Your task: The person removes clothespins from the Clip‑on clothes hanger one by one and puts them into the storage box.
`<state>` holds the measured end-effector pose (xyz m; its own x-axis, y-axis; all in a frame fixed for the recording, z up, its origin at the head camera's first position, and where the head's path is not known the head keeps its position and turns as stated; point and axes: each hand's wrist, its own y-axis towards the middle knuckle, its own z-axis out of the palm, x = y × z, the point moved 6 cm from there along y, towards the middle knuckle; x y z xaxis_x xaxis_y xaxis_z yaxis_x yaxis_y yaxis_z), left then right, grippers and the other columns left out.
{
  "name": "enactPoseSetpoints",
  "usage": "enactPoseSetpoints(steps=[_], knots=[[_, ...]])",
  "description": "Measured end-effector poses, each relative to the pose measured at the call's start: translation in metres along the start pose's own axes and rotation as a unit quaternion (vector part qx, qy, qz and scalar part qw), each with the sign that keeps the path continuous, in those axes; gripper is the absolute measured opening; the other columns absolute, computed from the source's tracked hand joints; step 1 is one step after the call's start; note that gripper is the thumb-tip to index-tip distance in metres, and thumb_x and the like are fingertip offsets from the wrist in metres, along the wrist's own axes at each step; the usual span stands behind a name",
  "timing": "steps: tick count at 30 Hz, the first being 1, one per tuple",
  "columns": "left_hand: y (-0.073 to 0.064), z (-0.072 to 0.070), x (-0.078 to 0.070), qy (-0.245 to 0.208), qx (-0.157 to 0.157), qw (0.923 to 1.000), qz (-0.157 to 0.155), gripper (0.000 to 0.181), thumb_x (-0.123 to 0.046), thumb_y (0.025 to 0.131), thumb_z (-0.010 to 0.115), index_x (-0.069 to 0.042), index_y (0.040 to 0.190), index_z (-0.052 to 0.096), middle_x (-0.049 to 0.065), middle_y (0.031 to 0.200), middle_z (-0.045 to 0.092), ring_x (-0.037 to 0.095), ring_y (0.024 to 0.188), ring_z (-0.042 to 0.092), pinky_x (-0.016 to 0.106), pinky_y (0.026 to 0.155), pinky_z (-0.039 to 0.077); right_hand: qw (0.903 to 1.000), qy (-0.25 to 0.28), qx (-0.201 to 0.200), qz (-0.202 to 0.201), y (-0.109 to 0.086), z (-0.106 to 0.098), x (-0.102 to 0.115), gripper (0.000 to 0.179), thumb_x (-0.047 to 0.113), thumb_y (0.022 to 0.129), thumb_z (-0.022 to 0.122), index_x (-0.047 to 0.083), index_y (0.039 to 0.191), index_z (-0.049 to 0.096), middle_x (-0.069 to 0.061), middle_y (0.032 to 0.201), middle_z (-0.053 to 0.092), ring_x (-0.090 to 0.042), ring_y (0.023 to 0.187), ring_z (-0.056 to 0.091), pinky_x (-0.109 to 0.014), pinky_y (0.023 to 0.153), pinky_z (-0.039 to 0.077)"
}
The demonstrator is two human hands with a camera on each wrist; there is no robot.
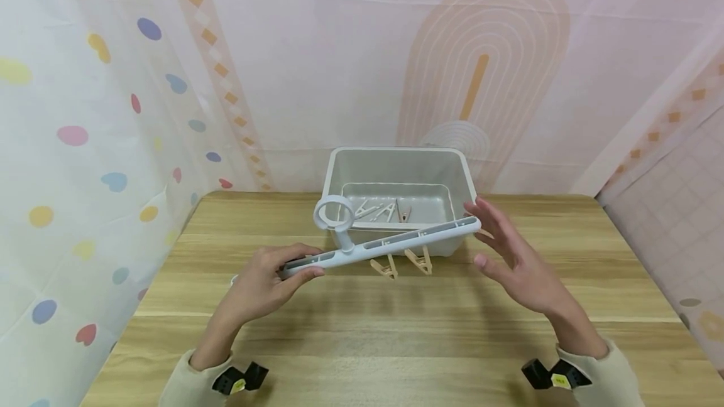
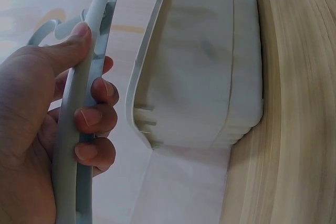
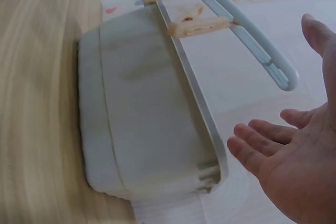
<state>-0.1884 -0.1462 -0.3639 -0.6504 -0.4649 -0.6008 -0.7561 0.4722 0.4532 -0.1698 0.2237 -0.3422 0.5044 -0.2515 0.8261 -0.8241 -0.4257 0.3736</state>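
Observation:
A pale blue bar hanger (image 1: 362, 252) with a ring-shaped hook (image 1: 335, 211) is held aloft in front of the box, its right end raised. My left hand (image 1: 277, 275) grips its left end, thumb on one side and fingers curled round the other, as the left wrist view shows. Two beige clothespins (image 1: 420, 260) hang from the bar's underside, right of its middle. My right hand (image 1: 517, 262) stands just past the bar's right end with fingers spread, and the right wrist view shows a gap between hand and hanger (image 3: 252, 40).
A light grey plastic box (image 1: 400, 159) stands at the back of the wooden table (image 1: 396, 357). Several clothespins (image 1: 387, 211), mostly white, lie on its floor. Behind the table hangs a patterned cloth (image 1: 317, 68).

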Motion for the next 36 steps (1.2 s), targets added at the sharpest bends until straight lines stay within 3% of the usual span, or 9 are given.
enactPoseSetpoints(steps=[4, 8, 12, 17, 25, 32, 36], knots=[[0.000, 0.000, -0.002, -0.007, -0.003, 0.9999, 0.010, 0.023, -0.016, 0.089, 0.081, -0.021, 0.111, 0.076, -0.010, 0.086, 0.073, -0.002, 0.060, 0.048, 0.017, 0.052, 0.040, 0.9998, 0.016, 0.006, 0.007, -0.004, 0.008, -0.002, 0.083, -0.011, 0.099, 0.056, 0.016, 0.165, 0.015, -0.019, 0.163, 0.032, -0.009, 0.148, 0.040, -0.020, 0.111, 0.043], [0.000, 0.000, -0.003, -0.011, -0.003, 0.9999, 0.011, 0.023, -0.015, 0.089, 0.081, -0.021, 0.111, 0.076, -0.010, 0.086, 0.073, -0.002, 0.060, 0.048, 0.017, 0.052, 0.039, 0.9992, 0.011, 0.011, 0.036, -0.007, 0.019, -0.005, 0.076, -0.003, 0.102, 0.056, 0.024, 0.164, 0.021, -0.014, 0.155, 0.046, -0.011, 0.139, 0.051, -0.022, 0.106, 0.048], [0.000, -0.001, -0.004, -0.011, -0.001, 0.9999, 0.008, 0.023, -0.016, 0.089, 0.081, -0.021, 0.111, 0.076, -0.011, 0.086, 0.072, -0.002, 0.060, 0.048, 0.017, 0.052, 0.040, 0.9985, 0.016, 0.016, 0.051, -0.006, 0.028, -0.008, 0.072, 0.001, 0.103, 0.056, 0.025, 0.163, 0.024, -0.013, 0.150, 0.052, -0.018, 0.136, 0.055, -0.027, 0.104, 0.052], [0.000, -0.001, -0.004, -0.011, 0.000, 0.9999, 0.007, 0.023, -0.016, 0.090, 0.080, -0.020, 0.111, 0.076, -0.010, 0.087, 0.073, -0.001, 0.061, 0.050, 0.018, 0.053, 0.041, 0.9980, 0.017, 0.016, 0.059, -0.004, 0.037, -0.012, 0.066, 0.002, 0.104, 0.055, 0.024, 0.161, 0.029, -0.014, 0.145, 0.056, -0.014, 0.133, 0.056, -0.027, 0.102, 0.053], [0.001, -0.001, -0.004, -0.012, 0.000, 0.9999, 0.008, 0.023, -0.016, 0.089, 0.081, -0.020, 0.111, 0.076, -0.010, 0.086, 0.072, -0.001, 0.061, 0.049, 0.017, 0.053, 0.041, 0.9968, -0.013, 0.009, 0.079, -0.001, 0.046, -0.018, 0.053, 0.011, 0.105, 0.058, 0.017, 0.155, 0.041, -0.012, 0.139, 0.062, -0.033, 0.127, 0.060, -0.029, 0.099, 0.054], [0.001, 0.001, -0.005, -0.014, 0.002, 0.9998, 0.013, 0.022, -0.015, 0.089, 0.081, -0.019, 0.110, 0.076, -0.008, 0.085, 0.072, -0.002, 0.060, 0.049, 0.017, 0.053, 0.041, 0.9959, -0.011, 0.012, 0.089, 0.002, 0.057, -0.020, 0.048, 0.014, 0.105, 0.059, 0.006, 0.151, 0.046, -0.017, 0.133, 0.064, -0.018, 0.115, 0.065, -0.030, 0.093, 0.057], [0.001, 0.001, -0.004, -0.013, 0.003, 0.9998, 0.016, 0.022, -0.015, 0.089, 0.081, -0.018, 0.110, 0.076, -0.008, 0.084, 0.072, -0.002, 0.061, 0.049, 0.017, 0.053, 0.041, 0.9948, 0.005, 0.014, 0.101, 0.005, 0.063, -0.021, 0.046, 0.015, 0.105, 0.059, 0.004, 0.148, 0.048, -0.019, 0.128, 0.066, -0.020, 0.105, 0.069, -0.031, 0.086, 0.059]])
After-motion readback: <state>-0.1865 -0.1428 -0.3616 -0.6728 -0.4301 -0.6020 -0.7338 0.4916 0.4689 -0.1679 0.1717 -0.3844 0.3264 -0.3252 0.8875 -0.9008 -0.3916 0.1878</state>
